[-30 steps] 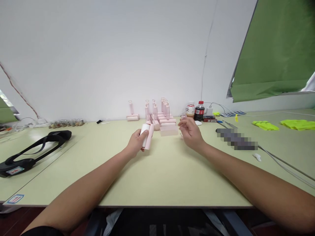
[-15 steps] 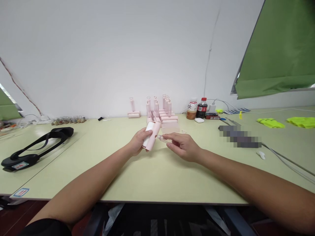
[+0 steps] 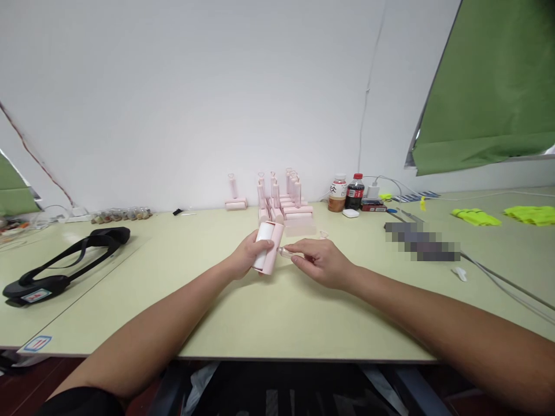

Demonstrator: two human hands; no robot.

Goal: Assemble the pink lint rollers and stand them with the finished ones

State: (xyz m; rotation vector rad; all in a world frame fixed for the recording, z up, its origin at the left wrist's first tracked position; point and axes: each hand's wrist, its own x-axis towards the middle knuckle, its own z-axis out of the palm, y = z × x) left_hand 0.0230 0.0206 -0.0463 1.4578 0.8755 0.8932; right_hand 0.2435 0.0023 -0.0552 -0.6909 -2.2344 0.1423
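Note:
My left hand (image 3: 243, 255) is closed round a lint roller head (image 3: 274, 254), a pink case with a white paper roll inside; its thumb presses on the roll. My right hand (image 3: 324, 263) pinches a clear pinkish handle (image 3: 285, 252), mostly hidden by the fingers. The handle's end meets the side of the case; how deep it sits I cannot tell. Behind my hands stand several pink lint rollers (image 3: 298, 196) with upright handles, close together. Another lint roller (image 3: 236, 203) stands apart to their left by the wall.
A light green table (image 3: 243, 323) reaches back to the wall. At the back right are a drink bottle (image 3: 337, 195) and a cola bottle (image 3: 355, 193). A black headset-like frame (image 3: 65, 271) lies left. Yellow-green cloths (image 3: 476, 216), cables and a blurred object (image 3: 422, 241) lie right.
The handle's end has come up against the case, where a gap and a hole showed before. My left hand and the roller head have lowered slightly and turned more upright.

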